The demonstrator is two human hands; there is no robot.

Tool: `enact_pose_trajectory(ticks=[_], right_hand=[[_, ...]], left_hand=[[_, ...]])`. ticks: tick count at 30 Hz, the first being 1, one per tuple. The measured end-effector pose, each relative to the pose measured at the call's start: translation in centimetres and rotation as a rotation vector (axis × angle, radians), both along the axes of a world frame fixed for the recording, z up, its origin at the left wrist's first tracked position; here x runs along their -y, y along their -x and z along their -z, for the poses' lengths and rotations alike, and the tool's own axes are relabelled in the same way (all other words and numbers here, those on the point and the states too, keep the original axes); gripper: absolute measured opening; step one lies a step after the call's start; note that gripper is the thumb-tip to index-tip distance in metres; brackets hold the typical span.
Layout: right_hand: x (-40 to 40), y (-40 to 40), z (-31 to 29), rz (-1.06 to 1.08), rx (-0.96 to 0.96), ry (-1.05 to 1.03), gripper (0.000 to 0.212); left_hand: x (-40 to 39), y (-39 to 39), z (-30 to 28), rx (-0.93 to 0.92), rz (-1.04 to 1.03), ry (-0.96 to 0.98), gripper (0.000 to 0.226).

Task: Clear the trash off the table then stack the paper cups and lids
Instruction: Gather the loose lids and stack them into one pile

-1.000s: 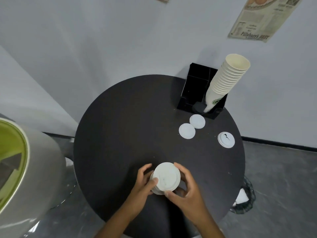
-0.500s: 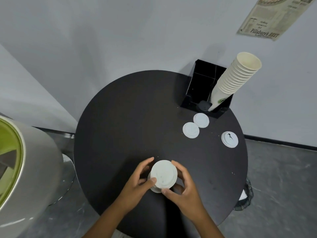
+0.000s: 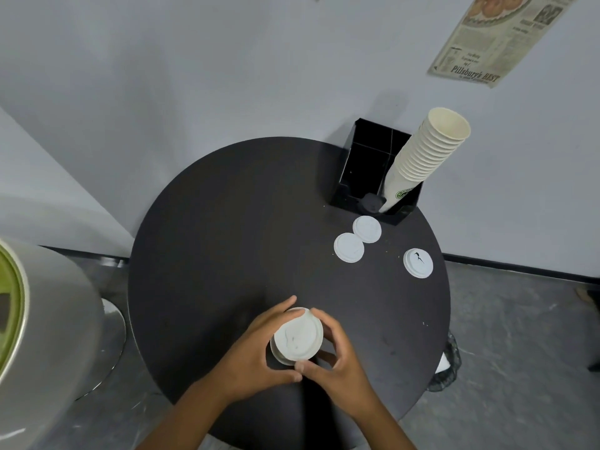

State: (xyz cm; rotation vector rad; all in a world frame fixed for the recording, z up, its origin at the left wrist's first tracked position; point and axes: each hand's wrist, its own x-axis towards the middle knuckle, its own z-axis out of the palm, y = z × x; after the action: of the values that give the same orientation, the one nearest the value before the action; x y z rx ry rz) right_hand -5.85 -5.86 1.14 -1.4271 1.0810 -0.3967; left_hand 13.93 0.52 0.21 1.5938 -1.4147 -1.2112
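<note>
Down near the front edge of a round black table (image 3: 201, 254), a small stack of white lids (image 3: 297, 337) sits between two bare hands. The left hand (image 3: 256, 349) curls around the stack's left side, fingers reaching over the far rim and thumb wrapping the near edge. The right hand (image 3: 337, 355) cups the right side, fingers bent against the rim and thumb meeting the left thumb at the near edge. Both hands are clamped on the stack; both forearms enter from the bottom of the view.

Farther back and to the right, three more white lids lie flat on the table. Two of them (image 3: 349, 247) (image 3: 367, 229) touch each other, just in front of a black divided holder (image 3: 367, 164). The third lid (image 3: 418, 263), bearing a dark mark, lies apart near the right edge. A tall stack of paper cups (image 3: 425, 157) leans to the right out of the holder's right compartment, with a green logo on the lowest cup.

At the left, a large pale rounded container (image 3: 48, 336) with a green interior stands beside the table. A newspaper-style poster (image 3: 496, 37) hangs on the grey wall. A dark mesh bin (image 3: 449, 368) peeks out below the table's right edge.
</note>
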Motion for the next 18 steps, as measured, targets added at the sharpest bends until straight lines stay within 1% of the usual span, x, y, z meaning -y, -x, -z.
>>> enact_pose_trajectory(ticks=[3,6,8,13,14,16,18], right_hand=[[0.3,0.1,-0.1,-0.031,0.014,0.009,0.082],[0.9,0.4,-0.1,-0.058,0.023,0.001,0.088],[1.3,0.7,-0.1,-0.074,0.037,-0.007,0.091],[2.7,2.2,-0.3,-0.134,0.049,0.052,0.096],[3.4,2.7,-0.3,-0.132,0.06,0.071,0.095],[5.2,3.7,-0.4,-0.069,0.088,0.101,0.087],[8.1,4.5,-0.2,0.072,0.108,0.118,0.074]], left_hand=[[0.3,0.1,0.1,0.051,0.008,0.018,0.091],[0.6,0.2,0.2,0.081,-0.037,0.054,0.085],[0.8,0.3,0.3,0.088,-0.066,0.077,0.084],[1.0,0.6,0.4,0.121,-0.108,0.103,0.082],[1.0,0.6,0.4,0.124,-0.112,0.106,0.082],[1.0,0.6,0.7,0.149,-0.123,0.114,0.08],[0.9,0.9,0.9,0.17,-0.144,0.123,0.079]])
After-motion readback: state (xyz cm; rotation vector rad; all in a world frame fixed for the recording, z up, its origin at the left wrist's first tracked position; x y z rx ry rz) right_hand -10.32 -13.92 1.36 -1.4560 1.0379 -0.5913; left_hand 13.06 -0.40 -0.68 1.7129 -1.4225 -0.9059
